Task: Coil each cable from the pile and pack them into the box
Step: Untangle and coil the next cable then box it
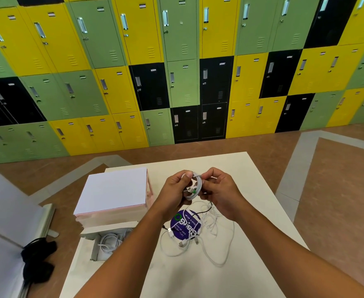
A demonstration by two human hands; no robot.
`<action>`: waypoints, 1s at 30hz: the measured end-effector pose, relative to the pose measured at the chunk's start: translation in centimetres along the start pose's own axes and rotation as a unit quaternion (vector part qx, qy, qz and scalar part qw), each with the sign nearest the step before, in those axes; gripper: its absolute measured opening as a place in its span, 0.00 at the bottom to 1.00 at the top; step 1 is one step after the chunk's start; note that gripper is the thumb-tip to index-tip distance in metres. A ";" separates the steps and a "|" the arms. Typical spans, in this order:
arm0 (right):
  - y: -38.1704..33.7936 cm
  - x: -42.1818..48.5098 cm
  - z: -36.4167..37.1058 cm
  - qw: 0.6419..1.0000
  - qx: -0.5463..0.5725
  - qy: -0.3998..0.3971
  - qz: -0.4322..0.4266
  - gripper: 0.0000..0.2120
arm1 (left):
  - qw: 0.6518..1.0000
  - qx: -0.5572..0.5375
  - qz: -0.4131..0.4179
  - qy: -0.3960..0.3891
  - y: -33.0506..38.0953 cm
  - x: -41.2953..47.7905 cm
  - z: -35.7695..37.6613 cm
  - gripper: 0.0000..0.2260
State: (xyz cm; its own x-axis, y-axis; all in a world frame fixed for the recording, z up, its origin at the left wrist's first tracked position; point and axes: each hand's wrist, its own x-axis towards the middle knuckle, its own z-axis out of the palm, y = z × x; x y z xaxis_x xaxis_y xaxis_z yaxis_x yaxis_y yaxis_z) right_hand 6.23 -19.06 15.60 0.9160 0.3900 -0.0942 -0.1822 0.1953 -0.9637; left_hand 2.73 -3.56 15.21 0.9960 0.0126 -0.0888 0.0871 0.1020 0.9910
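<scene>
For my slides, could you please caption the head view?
Left hand and right hand grip a coiled white cable above the tangled pile of loose cables.

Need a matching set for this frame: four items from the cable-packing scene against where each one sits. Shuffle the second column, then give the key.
Items
1. coiled white cable
2. loose cable pile
3. open box
4. purple disc

Places
A. partly under the loose cables
B. gripped between left hand and right hand, above the table
C. near-left table edge, packed cables inside
D. spread uncoiled on the table, below the hands

Pairs: 1-B, 2-D, 3-C, 4-A
</scene>
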 end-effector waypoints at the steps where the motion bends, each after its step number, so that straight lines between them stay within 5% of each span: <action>1: 0.1 -0.1 0.0 1.000 0.001 -0.004 -0.003 0.04 | 1.000 -0.012 -0.008 -0.007 0.1 0.0 0.0 0.13; 13: 1.1 -0.1 -0.8 0.994 -0.082 0.040 -0.062 0.04 | 0.995 -0.074 -0.069 -0.004 -0.1 0.0 1.3 0.13; 18: 1.2 -0.4 -0.8 0.999 -0.012 0.030 -0.023 0.01 | 0.997 -0.056 -0.054 0.009 -0.1 -0.1 1.7 0.13; 23: 0.7 -0.5 -0.5 1.000 0.018 0.015 0.010 0.09 | 0.997 0.018 -0.019 0.071 -0.5 0.4 1.5 0.13; 30: 0.5 0.2 0.2 0.993 -0.092 0.059 -0.033 0.10 | 0.994 0.069 0.043 0.078 -0.5 0.9 1.6 0.14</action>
State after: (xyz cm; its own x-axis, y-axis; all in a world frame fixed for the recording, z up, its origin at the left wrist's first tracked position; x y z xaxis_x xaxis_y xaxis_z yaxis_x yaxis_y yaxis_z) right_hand 6.26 -18.71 15.15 0.9614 0.2713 -0.0466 -0.0612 0.0456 -0.9971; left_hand 3.61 -5.22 14.82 0.9854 0.1704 -0.0074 0.0151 -0.0437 0.9989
